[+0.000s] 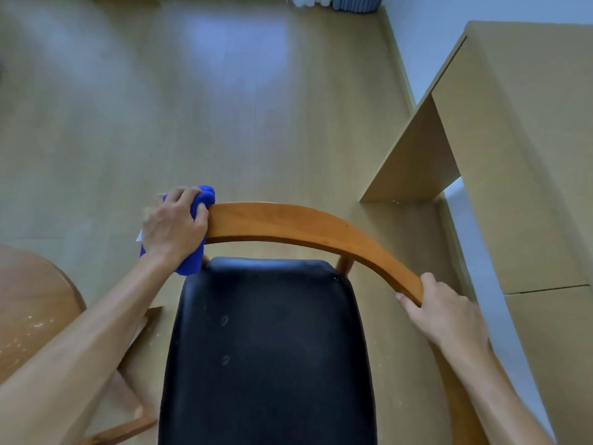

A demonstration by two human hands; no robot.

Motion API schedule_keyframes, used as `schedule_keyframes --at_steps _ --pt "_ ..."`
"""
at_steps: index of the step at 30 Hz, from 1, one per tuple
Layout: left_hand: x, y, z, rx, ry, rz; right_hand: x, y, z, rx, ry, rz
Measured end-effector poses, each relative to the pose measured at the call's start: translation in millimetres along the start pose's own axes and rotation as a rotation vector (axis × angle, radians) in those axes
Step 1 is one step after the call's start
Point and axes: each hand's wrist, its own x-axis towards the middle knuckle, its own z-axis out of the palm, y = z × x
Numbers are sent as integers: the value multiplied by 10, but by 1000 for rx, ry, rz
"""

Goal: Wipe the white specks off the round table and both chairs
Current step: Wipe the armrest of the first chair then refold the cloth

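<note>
Pale wood floor (pixel 224 123) under chair (pixel 288 223), left hand (pixel 175 226) gripping blue cloth (pixel 200 200), right hand (pixel 446 309) clasping its rail.

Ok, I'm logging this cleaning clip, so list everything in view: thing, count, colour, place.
chair: one, curved orange-brown wooden backrest, black padded seat, centre.
cloth: one, blue, bunched at the backrest's left end.
round table: one, reddish-brown with white specks, lower left edge.
desk: one, light wood, right, against the wall.
floor: light wood; a few white specks near the chair.
wall: pale, upper right.
left hand: grips the cloth on the backrest.
right hand: holds the backrest's right end.
</note>
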Motion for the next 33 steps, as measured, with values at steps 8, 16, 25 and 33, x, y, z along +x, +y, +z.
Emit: schedule_keyframes --at_steps 8,16,25,33 --pt "-224 1529 484 71 -66 391 -11 0 18 29 14 30" --pt "-1064 2704 787 -109 -275 876 6 38 31 140 11 71" --pt "-162 1404 367 -107 -176 505 -47 60 -4 178 19 23" --pt "-219 1218 281 -78 -185 122 -68 -395 10 433 432 -64"
